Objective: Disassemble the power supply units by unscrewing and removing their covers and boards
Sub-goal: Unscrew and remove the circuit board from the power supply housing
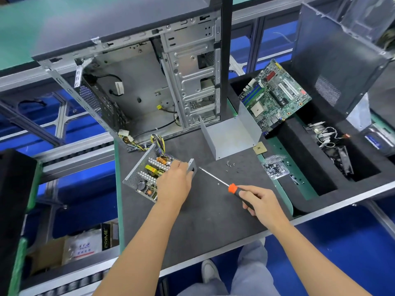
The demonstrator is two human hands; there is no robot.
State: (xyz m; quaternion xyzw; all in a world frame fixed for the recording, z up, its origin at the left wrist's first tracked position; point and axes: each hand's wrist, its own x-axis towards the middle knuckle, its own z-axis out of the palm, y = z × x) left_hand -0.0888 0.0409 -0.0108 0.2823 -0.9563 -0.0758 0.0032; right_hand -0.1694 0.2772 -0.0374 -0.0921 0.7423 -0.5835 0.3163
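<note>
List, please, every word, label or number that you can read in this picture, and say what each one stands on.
"PRIME": on the black box on the lower shelf at left.
White packet beside it: red and blue print, too blurred to read.
Motherboard: markings too small to read.
Blue label at right edge: unreadable.

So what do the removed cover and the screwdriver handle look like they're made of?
Removed cover: looks like bent sheet metal with a matte grey finish, judging by its thin folded walls. Screwdriver: handle seems black plastic or rubber with an orange collar; shaft is shiny bare metal.
</note>
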